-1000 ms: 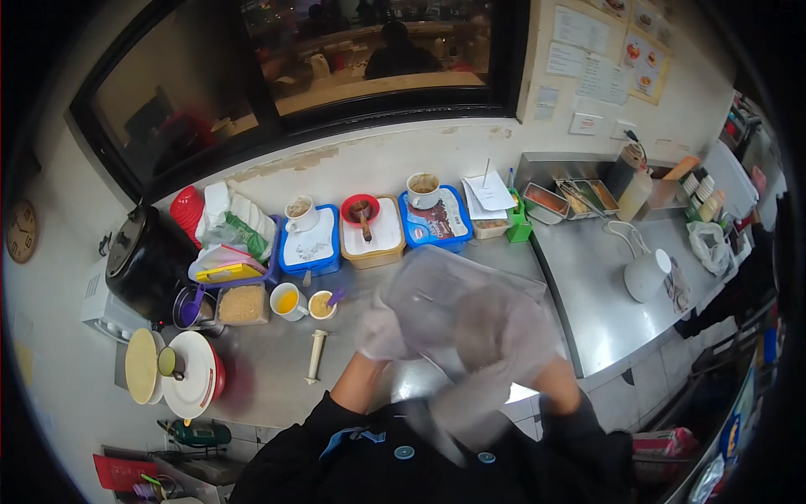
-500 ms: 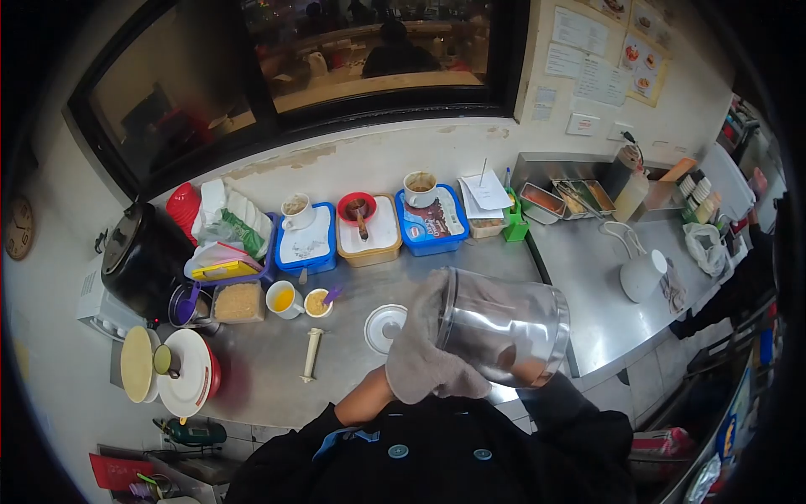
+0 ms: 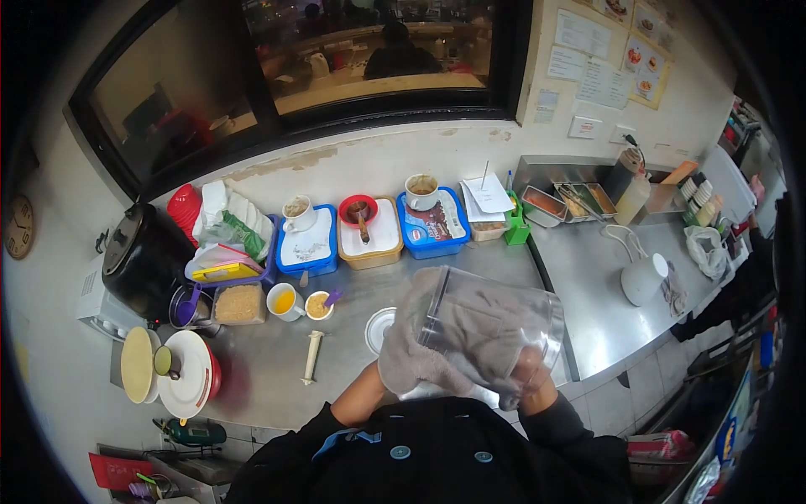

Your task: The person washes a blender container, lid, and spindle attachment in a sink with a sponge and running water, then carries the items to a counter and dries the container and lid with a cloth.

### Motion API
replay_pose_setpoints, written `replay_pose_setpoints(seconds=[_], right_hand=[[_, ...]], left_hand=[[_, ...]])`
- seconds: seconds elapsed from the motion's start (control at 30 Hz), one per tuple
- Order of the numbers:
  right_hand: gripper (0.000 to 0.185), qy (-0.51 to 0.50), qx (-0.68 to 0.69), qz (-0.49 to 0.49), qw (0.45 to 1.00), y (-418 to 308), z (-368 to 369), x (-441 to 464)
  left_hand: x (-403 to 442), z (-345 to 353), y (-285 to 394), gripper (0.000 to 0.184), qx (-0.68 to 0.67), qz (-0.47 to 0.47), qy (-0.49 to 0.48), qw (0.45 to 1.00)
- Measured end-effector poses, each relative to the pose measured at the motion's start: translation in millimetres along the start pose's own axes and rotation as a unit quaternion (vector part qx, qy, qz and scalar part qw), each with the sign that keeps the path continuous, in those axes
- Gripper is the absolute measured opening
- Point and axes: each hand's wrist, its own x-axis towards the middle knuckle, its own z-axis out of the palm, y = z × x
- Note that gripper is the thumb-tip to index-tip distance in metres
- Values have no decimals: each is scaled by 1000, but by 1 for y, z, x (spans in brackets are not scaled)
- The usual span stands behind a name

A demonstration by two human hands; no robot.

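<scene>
A clear, wide plastic jar [image 3: 537,315] lies tilted on its side in front of my chest, its mouth toward the left. My right hand [image 3: 529,370] grips its lower right end, partly seen through the clear wall. A grey cloth [image 3: 411,336] is bunched at the mouth and spread inside the jar. My left wrist leads into this cloth, which covers my left hand and hides its fingers. Just left of the cloth, a round white lid [image 3: 377,330] lies on the steel counter [image 3: 269,382], partly covered.
Tubs [image 3: 306,244] with cups on top line the wall. Nearer stand a mug of yellow liquid [image 3: 285,301], a small cup with a purple spoon [image 3: 318,306] and a white stick-like piece [image 3: 312,357]. A white appliance [image 3: 643,280] stands right; a black cooker [image 3: 143,252] stands left.
The cloth has gone deeper into the jar and now fills much of it. The jar has tilted a little, and my right hand shows more at its lower end.
</scene>
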Motion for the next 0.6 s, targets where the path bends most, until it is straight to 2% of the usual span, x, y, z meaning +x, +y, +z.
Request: replay_pose_setpoints(seconds=[0.03,0.07,0.1,0.13,0.2,0.27,0.33,0.43,0.47,0.5,0.53,0.6], right_hand=[[43,15,163,54,985,-9,3,2],[43,48,322,102,940,-18,5,3],[43,47,322,103,940,-15,4,1],[42,15,269,87,959,-16,3,0],[41,-69,86,-15,994,-20,-5,1],[40,-111,-28,-81,990,-23,-11,3],[39,-118,-103,-118,981,-26,-16,4],[37,-53,-129,-131,982,-22,-16,0],[37,-15,-111,-128,985,-19,-13,-3],[40,-15,79,-30,996,3,2,-14],[43,23,273,60,960,24,17,-26],[49,2,274,108,956,38,22,-33]], left_hand=[[-2,-1,-2,108,-3,-5,-1,1000],[-2,-3,-5,108,-8,-9,-1,1000],[-3,-6,-9,108,-14,-13,-1,1000],[-2,-10,-14,108,-19,-19,1,1000],[-3,-14,-18,108,-27,-25,3,999],[-4,-17,-21,108,-31,-32,5,999],[-4,-18,-22,107,-32,-35,8,999],[-3,-17,-22,107,-26,-30,12,999],[-3,-16,-21,107,-24,-27,14,999],[-2,-14,-20,107,-21,-23,16,999],[-4,-13,-17,107,-18,-20,19,999],[-4,-7,-13,107,8,-10,25,1000]])
